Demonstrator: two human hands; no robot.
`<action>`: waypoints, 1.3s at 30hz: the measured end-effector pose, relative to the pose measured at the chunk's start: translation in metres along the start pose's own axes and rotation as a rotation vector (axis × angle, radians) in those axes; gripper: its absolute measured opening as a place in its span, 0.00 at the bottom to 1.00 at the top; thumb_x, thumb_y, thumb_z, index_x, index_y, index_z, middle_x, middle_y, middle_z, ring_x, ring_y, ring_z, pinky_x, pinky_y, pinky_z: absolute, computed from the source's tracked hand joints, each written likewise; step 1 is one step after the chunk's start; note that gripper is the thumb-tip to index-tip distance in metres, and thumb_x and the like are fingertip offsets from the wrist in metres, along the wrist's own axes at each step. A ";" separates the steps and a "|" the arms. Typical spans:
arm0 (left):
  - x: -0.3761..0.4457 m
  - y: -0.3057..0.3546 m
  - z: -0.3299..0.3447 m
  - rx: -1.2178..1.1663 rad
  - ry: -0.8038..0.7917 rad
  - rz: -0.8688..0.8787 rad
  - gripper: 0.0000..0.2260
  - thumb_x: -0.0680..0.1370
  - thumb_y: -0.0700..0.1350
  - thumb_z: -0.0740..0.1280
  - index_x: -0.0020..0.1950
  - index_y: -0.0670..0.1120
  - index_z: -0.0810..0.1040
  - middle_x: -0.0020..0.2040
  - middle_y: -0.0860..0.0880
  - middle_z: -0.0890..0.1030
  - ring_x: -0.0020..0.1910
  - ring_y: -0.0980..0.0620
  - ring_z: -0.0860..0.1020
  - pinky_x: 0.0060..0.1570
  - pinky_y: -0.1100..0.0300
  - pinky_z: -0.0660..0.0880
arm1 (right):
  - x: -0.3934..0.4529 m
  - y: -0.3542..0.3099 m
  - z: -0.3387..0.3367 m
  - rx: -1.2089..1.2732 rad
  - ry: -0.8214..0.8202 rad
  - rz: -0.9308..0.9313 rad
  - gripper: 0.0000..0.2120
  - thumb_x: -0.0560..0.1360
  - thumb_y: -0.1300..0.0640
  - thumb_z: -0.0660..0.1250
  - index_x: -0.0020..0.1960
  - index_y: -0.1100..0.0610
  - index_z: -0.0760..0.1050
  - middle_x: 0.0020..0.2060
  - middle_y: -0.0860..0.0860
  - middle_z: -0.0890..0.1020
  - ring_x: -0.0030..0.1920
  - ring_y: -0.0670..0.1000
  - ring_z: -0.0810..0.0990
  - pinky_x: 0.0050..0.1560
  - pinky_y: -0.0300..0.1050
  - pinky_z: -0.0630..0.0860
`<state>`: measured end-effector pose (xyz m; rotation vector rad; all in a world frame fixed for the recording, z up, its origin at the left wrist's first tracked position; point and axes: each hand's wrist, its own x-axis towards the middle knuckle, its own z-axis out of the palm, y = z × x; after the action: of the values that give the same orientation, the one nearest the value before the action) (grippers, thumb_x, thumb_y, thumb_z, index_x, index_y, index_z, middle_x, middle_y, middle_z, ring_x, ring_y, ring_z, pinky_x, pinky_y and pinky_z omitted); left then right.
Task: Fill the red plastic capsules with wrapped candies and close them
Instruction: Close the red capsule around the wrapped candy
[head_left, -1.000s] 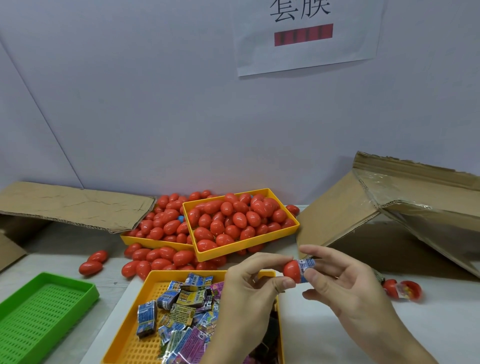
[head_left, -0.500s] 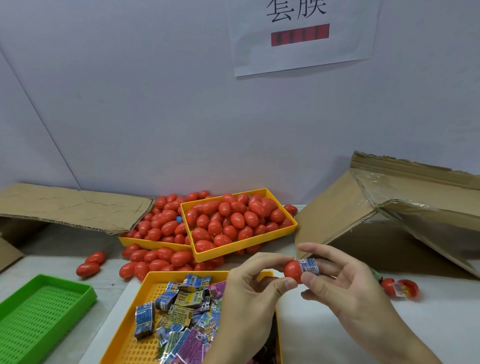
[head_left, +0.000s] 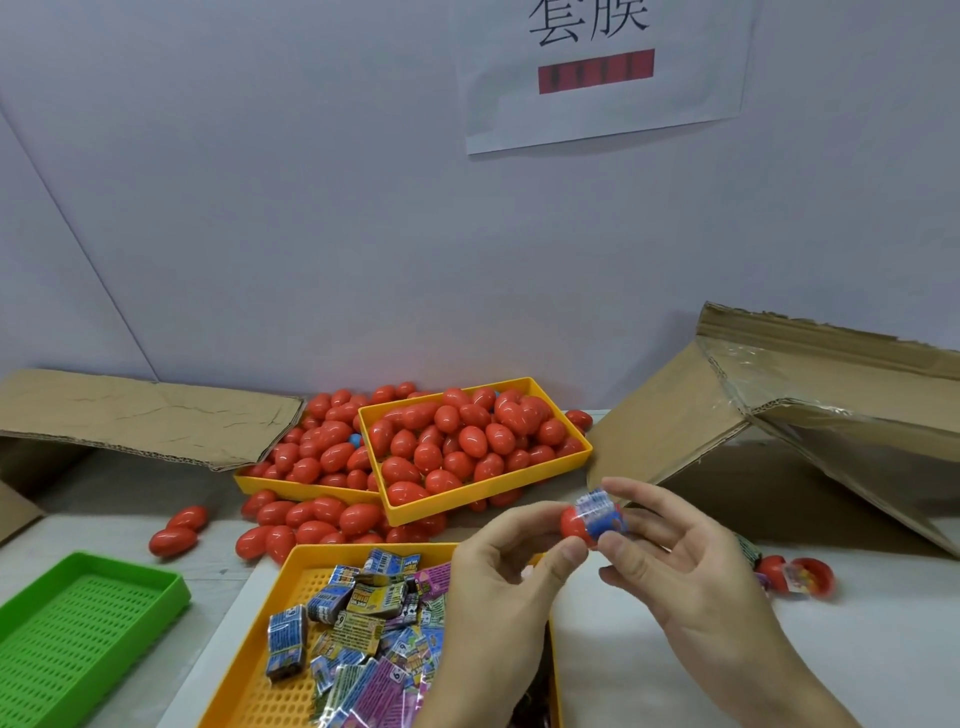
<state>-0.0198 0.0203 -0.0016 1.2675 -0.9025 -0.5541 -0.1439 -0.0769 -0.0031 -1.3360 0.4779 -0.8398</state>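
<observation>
The left hand pinches a red capsule half between thumb and forefinger, above the near corner of the candy tray. The right hand holds a blue-and-white wrapped candy with curled fingers, and the candy sits partly inside the open mouth of the capsule half, its outer part still showing. Both hands are raised off the table, in front of the person. The candy tray is yellow with a perforated floor and holds a loose pile of wrapped candies in blue, yellow, green and purple wrappers. Behind it, a yellow tray heaped with closed red capsules rests tilted on a second yellow tray, also full; more closed capsules lie loose on the table around both. A green perforated tray stands at the left edge. To the right of the hands, an open red capsule lies on the table with a wrapper visible in it. Flattened cardboard lies at the left, and a tipped cardboard box stands at the right. A paper sign hangs on the wall.
</observation>
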 end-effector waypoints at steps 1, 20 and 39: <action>-0.001 0.000 0.001 -0.051 -0.007 -0.036 0.09 0.71 0.45 0.77 0.50 0.52 0.86 0.49 0.49 0.86 0.51 0.50 0.84 0.49 0.61 0.80 | 0.000 -0.001 0.001 -0.009 0.022 -0.022 0.27 0.58 0.50 0.77 0.57 0.49 0.79 0.48 0.50 0.86 0.50 0.51 0.85 0.40 0.39 0.81; -0.005 -0.001 0.013 -0.510 -0.019 -0.258 0.13 0.69 0.38 0.70 0.53 0.36 0.81 0.45 0.32 0.84 0.41 0.44 0.86 0.38 0.62 0.81 | -0.002 0.001 0.009 -0.198 0.119 -0.163 0.19 0.61 0.53 0.75 0.52 0.50 0.82 0.41 0.48 0.86 0.46 0.48 0.83 0.42 0.35 0.80; 0.001 -0.002 0.012 -0.400 0.051 -0.287 0.19 0.74 0.51 0.66 0.45 0.34 0.83 0.44 0.32 0.83 0.42 0.41 0.85 0.36 0.58 0.81 | -0.007 0.018 0.025 -0.983 0.302 -0.601 0.20 0.58 0.53 0.82 0.47 0.52 0.81 0.41 0.45 0.79 0.38 0.40 0.75 0.40 0.24 0.68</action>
<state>-0.0286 0.0121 -0.0023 1.0426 -0.5330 -0.8780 -0.1249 -0.0553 -0.0169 -2.3378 0.7967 -1.4007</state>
